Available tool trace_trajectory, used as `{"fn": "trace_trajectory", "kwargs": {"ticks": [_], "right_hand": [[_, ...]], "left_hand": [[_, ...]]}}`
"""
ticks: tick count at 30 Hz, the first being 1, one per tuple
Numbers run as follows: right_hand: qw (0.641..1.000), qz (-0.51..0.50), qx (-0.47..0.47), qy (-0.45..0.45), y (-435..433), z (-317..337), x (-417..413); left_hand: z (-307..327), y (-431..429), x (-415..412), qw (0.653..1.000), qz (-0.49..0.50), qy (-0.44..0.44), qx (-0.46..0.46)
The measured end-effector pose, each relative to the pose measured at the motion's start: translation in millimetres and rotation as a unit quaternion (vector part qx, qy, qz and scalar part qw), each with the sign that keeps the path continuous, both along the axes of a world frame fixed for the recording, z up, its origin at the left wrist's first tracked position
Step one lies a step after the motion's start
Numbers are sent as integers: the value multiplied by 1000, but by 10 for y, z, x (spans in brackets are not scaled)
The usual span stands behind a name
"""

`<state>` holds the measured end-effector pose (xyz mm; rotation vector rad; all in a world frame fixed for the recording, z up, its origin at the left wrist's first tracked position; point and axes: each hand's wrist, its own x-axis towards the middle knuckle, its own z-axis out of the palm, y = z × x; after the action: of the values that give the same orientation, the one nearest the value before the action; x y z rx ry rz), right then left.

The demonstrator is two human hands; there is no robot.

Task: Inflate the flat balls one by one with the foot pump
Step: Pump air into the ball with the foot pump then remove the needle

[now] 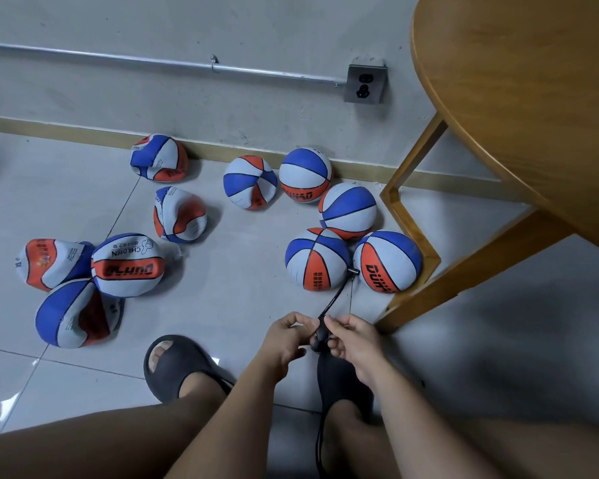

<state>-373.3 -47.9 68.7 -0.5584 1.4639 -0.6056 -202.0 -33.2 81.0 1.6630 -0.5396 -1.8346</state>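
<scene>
Down on the grey tiled floor [242, 305] in front of you lie ten balls [250, 182], each with blue, white and orange stripes. Four round balls [348, 210] sit close together by the table leg [412, 216], smooth and full. The six squashed balls [73, 312] are dented, folded or wrinkled. Three of them touch in a bunch on your left, and the rest are spread out nearer the wall [222, 108].

Your left hand [284, 335] and your right hand [351, 340] are close together, low and in the middle. Both pinch one thin black hose [336, 295] with curled fingers, on a thicker black part of it. From your hands the hose runs up to a small metal tip [354, 271], which lies between the two nearest round balls. More hose hangs down by your right foot.

You wear two black slippers [177, 368], soft and chunky looking. One round wooden table [516, 98] stands on your right. One shiny metal socket [365, 84] and one long thin metal pipe [118, 58] are fixed on the wall.
</scene>
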Motion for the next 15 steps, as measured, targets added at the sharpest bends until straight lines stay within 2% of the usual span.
{"fn": "trace_trajectory", "kwargs": {"ticks": [4, 7, 10, 15], "right_hand": [[997, 11, -18, 69, 20, -45, 5], [998, 1, -36, 60, -17, 24, 47], [999, -41, -29, -14, -143, 203, 85], [994, -53, -22, -94, -268, 367, 44]], "left_hand": [[-34, 23, -118, 998, 18, -66, -13], [69, -51, -141, 995, 7, -95, -39], [298, -196, -100, 997, 25, -42, -58], [434, -295, -32, 997, 19, 44, -62]]}}
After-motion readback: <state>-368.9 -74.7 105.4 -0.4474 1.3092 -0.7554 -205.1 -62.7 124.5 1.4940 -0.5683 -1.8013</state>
